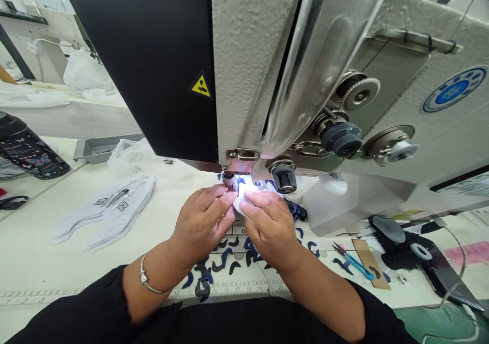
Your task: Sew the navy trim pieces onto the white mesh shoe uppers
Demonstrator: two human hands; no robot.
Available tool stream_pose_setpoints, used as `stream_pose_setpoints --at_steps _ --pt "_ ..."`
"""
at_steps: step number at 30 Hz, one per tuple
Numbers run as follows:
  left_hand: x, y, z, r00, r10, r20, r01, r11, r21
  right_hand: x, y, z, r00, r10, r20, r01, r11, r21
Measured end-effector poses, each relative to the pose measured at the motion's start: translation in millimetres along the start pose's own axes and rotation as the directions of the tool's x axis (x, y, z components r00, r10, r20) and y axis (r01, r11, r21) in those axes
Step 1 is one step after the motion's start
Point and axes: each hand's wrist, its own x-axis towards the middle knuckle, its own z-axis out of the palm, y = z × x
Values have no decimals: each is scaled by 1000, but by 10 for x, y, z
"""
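Observation:
A white mesh fabric piece (241, 200) lies in bright lamp light under the head of a sewing machine (244, 69). My left hand (204, 219) is closed, its fingertips pinched at the piece's left edge beside the presser foot (230, 180). From the right, my right hand (271, 224) has thumb and fingers pressed together on the same piece. A dark blue curved patch (241, 180) shows on the fabric near the needle area. My fingers hide part of the fabric.
Loose dark curved patches (226, 257) lie before the machine, along a printed ruler (225, 289). A stack of white fabric pieces (114, 209) is at left, near a grey tray (99, 149) and a bottle (32, 148). Blue thread snips (357, 263) and a cardboard strip (376, 270) lie at right.

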Motion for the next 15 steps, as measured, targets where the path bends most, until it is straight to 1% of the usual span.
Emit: stream_pose_setpoints --at_steps 4,7,11,15 --pt "6 15 34 999 -46 -15 44 996 -74 22 26 10 1000 2 18 -2 1000 -16" --pt "-16 6 54 993 -120 -18 116 984 -133 33 47 16 1000 12 20 -12 1000 -7" --pt "-67 -20 42 975 -220 29 221 955 -197 22 73 24 1000 14 16 -14 1000 11" --pt "-107 -93 -23 950 -301 85 313 916 -250 -14 85 31 999 37 17 -38 999 25"
